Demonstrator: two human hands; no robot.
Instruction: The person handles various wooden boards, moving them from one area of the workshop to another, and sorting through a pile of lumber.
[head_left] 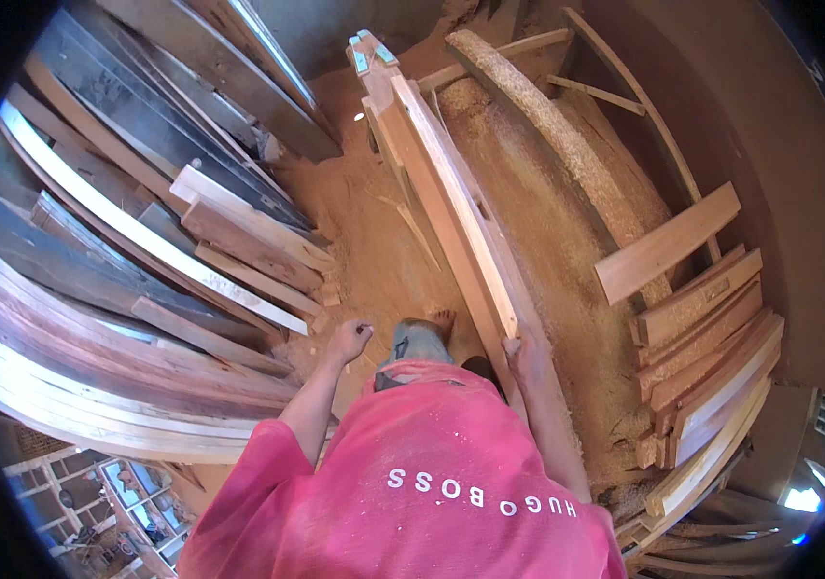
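A person in a pink shirt (432, 463), seen from above, stands in a workshop dusted with sawdust. The right hand (525, 357) is curled around the near end of a long, pale wooden strip (465, 212), seemingly gripping it. The left hand (349, 338) is well apart from the right, off to the side and clear of the strip, its fingers loosely bent; I cannot tell whether they hold anything small.

The strip starts at the right hand and runs straight ahead, away from the body, slanting leftward as it goes, so its far end lies ahead of the space between both hands. It appears to rest along a wider timber (465, 256), nearly parallel to it. The right hand is plainly the nearer one, with control of only the close end, I would judge; the left would have to cross in front of the body to reach the wood.

Beyond the left hand, long boards (123, 381) lie stacked; out to the right of the right hand, shorter planks (707, 333) are piled.
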